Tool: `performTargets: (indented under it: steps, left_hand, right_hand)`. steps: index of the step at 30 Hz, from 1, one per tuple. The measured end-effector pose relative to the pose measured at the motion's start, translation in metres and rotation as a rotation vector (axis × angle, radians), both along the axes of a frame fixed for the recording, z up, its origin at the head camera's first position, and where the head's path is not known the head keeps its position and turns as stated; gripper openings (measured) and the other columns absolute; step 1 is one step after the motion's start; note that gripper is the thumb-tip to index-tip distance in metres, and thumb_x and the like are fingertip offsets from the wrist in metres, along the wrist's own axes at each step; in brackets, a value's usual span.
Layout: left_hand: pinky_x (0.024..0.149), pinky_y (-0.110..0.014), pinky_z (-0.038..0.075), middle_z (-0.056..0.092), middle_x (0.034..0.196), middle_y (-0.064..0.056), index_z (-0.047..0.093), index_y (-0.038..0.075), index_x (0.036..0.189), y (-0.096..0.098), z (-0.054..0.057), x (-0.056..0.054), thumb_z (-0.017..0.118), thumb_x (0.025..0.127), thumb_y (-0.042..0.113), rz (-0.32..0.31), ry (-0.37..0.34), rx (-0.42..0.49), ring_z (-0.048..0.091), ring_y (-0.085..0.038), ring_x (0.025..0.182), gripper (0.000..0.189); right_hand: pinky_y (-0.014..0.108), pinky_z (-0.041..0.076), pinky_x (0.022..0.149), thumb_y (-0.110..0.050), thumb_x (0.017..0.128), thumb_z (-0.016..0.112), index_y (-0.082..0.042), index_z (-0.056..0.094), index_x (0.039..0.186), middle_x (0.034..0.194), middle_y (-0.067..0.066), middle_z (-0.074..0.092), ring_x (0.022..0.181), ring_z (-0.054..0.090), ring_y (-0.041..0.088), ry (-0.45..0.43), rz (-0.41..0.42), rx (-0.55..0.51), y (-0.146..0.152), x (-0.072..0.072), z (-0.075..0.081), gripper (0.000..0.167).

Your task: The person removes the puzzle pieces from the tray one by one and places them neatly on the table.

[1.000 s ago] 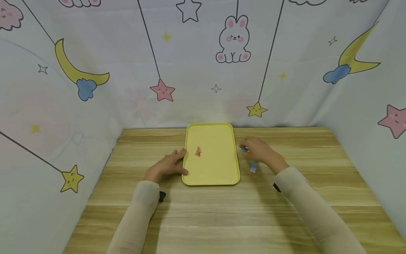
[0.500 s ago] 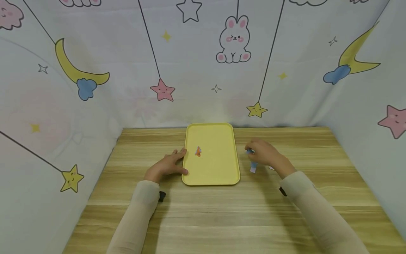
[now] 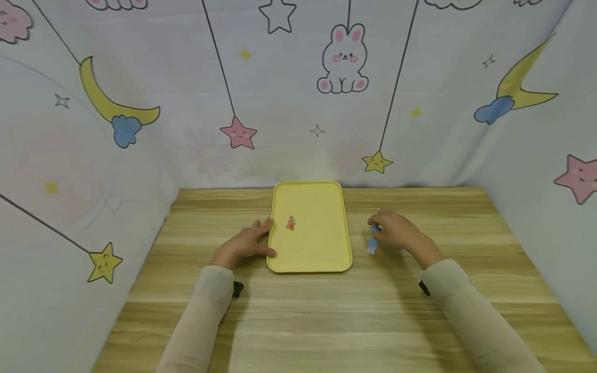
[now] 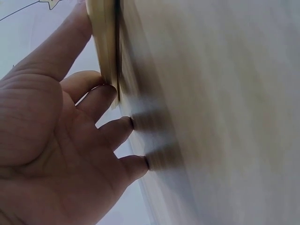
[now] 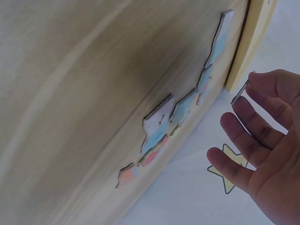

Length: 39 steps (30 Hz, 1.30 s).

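Note:
My left hand [image 3: 246, 242] rests at the left rim of a yellow tray [image 3: 317, 202]. Its thumb and forefinger touch the tray's edge, and other fingertips come down on the wooden table in the left wrist view. A small orange and pale blue puzzle piece [image 3: 291, 223] lies on the tray, left of its middle. To the right of the tray, my right hand [image 3: 396, 231] pinches a thin puzzle piece [image 5: 240, 92] between thumb and fingers, seen edge-on in the right wrist view. Just in front of that hand, a blue and white puzzle piece [image 3: 371, 246] lies on the table.
Several more flat pieces lie scattered on the table by the right hand, among them a white and blue piece [image 5: 157, 123] and an orange one [image 5: 125, 176]. A white cloth backdrop [image 3: 298, 150] with printed stars and a rabbit hangs behind and beside the table.
My right hand has moved a little to the right and towards me, carrying the pinched puzzle piece closer to the blue and white one. The left hand and the tray have stayed put.

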<state>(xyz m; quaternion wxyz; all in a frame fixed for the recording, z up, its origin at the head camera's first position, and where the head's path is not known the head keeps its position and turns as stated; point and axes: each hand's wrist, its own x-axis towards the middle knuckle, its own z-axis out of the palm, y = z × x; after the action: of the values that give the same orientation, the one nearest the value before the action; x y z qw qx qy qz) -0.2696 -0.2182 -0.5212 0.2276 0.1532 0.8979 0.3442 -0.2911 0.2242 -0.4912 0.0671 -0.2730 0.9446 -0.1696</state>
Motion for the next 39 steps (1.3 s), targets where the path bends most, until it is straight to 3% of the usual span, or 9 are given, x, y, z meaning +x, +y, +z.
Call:
performTargets:
  steps: [7,19,33,39]
  left_hand:
    - [0.125,-0.066,-0.009,0.008,0.176,-0.009,0.015,0.009,0.170,0.000,0.000,-0.002,0.083,0.092,0.037,-0.001,0.002,-0.017,-0.006,-0.040,0.161,0.107]
    - [0.124,-0.068,-0.009,0.008,0.176,-0.009,0.015,0.009,0.170,0.001,0.000,-0.003,0.084,0.092,0.038,0.009,-0.004,-0.015,-0.006,-0.041,0.161,0.108]
    - [0.123,-0.068,-0.010,0.009,0.176,-0.012,0.015,0.006,0.169,0.001,0.000,0.000,0.083,0.093,0.034,0.003,-0.002,-0.001,-0.006,-0.042,0.161,0.107]
    - [0.123,-0.069,-0.012,0.008,0.176,-0.012,0.015,0.007,0.170,0.001,-0.001,-0.002,0.083,0.093,0.035,0.005,-0.010,0.009,-0.008,-0.043,0.161,0.107]
  right_hand:
    - [0.051,0.057,0.090,-0.005,0.098,0.069,0.005,0.074,0.122,0.112,0.016,0.070,0.102,0.067,0.033,-0.012,-0.004,0.001,0.006,0.001,-0.005,0.027]
    - [0.060,0.051,0.105,-0.003,0.096,0.071,0.008,0.072,0.123,0.125,0.025,0.071,0.125,0.062,0.048,-0.011,-0.021,-0.010,0.016,0.006,-0.014,0.029]
    - [0.056,0.056,0.094,0.000,0.093,0.073,0.005,0.074,0.113,0.115,0.019,0.074,0.109,0.069,0.040,-0.001,-0.015,-0.005,0.024,0.009,-0.023,0.021]
    - [0.058,0.055,0.095,-0.001,0.094,0.072,0.005,0.074,0.114,0.117,0.020,0.074,0.112,0.068,0.041,0.001,-0.021,0.000,0.024,0.009,-0.023,0.021]
